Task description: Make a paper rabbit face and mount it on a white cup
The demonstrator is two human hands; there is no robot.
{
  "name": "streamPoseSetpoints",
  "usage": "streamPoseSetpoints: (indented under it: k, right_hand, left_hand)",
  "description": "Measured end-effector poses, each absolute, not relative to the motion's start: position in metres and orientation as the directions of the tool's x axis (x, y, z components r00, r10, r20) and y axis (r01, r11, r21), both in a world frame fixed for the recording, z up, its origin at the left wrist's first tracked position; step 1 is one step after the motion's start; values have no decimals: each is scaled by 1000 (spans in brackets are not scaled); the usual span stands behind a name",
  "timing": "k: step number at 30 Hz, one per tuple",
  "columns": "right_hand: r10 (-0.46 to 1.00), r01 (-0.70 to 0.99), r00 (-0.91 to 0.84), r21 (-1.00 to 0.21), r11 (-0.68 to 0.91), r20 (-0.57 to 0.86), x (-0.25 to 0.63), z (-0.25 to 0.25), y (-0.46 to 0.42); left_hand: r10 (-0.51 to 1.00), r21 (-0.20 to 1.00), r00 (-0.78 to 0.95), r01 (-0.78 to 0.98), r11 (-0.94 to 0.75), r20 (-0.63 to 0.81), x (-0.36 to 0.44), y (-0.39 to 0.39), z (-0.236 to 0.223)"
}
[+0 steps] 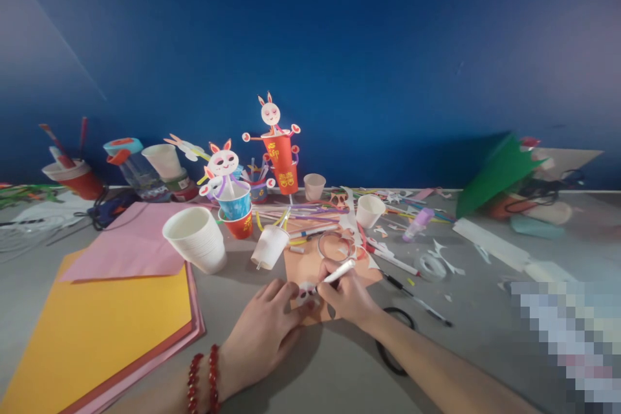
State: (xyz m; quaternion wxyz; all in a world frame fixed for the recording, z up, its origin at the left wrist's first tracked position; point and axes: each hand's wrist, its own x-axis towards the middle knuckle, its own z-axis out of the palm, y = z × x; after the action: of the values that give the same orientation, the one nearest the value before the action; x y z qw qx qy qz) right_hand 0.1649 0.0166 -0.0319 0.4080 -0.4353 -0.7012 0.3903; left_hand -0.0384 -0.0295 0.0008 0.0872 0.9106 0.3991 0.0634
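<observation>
My right hand (352,297) is closed around a white marker pen (342,270). The pen's dark tip is at a small white paper face (305,293) with dark and pinkish marks. From the other side, my left hand (269,320) grips the face's edge with thumb and fingers; part of the face is hidden by them. Under both hands lies a sheet of orange-brown paper (298,265). A white paper cup (270,247) with a stick through it lies tipped just beyond my left hand. Near my right forearm is a black ring-shaped object (381,352), partly covered.
Stacked white paper cups (194,239) stand at left, by yellow paper (121,304) and pink paper (136,239). Behind are rabbit figures on a blue cup (236,205) and a red cup (281,165). Tape (431,266), a glue stick (418,225) and a black pen (412,297) lie right.
</observation>
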Motion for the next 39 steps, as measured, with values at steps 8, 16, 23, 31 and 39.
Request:
streamPoseSetpoints:
  k: [8,16,23,31,39]
  right_hand:
    - [934,266,-296,-921,283,202,163,-31,17]
    - [929,244,-297,-924,296,219,162,-38,18]
    - [925,234,-305,-923,305,228,163,-37,19]
    - [936,266,-294,-923,276,195,163,-28,15]
    - [936,270,-287,-920,283,204,163,-27,15]
  left_hand:
    - [739,218,672,716,-663,44,-38,-29,2]
    - [747,221,664,724,-653,33,-38,-29,0]
    - [736,221,673,709,-670,71,-38,-29,1]
    - [733,224,675,705,-673,79,-39,-30,1]
    - [737,235,674,709,-665,52,-38,-30,3]
